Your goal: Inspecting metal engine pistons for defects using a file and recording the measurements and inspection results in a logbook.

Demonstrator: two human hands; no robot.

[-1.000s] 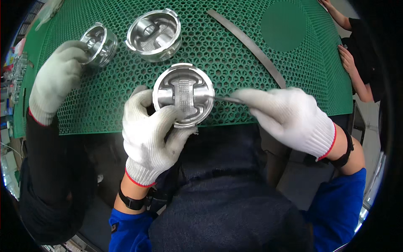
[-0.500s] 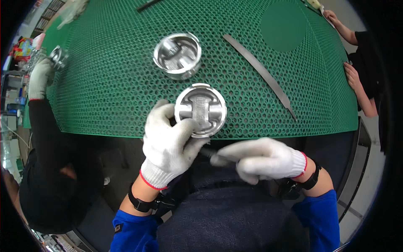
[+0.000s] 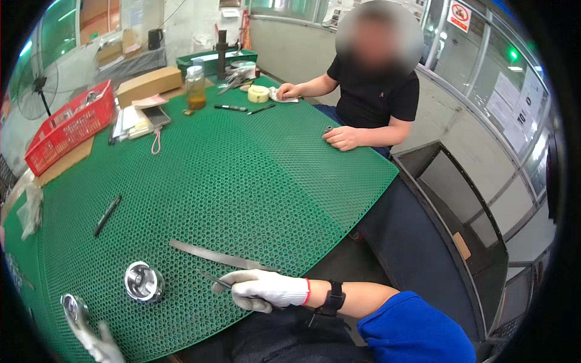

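Note:
My left hand [image 3: 100,348], in a white knitted glove, is at the lower left edge, partly cut off. Its fingers are against a shiny metal piston [image 3: 74,308]; the thumb stands out to the side, and the grip is partly hidden. In my gloved right hand [image 3: 263,290], over the table's near edge, is a slim dark hand tool [image 3: 215,279], its thin end pointing left. A second piston [image 3: 144,282] rests on the green mat between the hands, hollow side up. Just beyond my right hand lies a flat grey file [image 3: 218,256].
A black marker [image 3: 107,215] lies on the green mat [image 3: 200,187]. Farther back are a red basket [image 3: 69,127], a cardboard box [image 3: 148,86], a jar of amber liquid [image 3: 195,91] and a tape roll [image 3: 258,94]. Another person [image 3: 375,91] sits across, hands on the table.
The view has swung up and right, bringing the far table and seated person in. My left hand has moved away from my right, leftward with a piston. My right hand still holds the slim tool.

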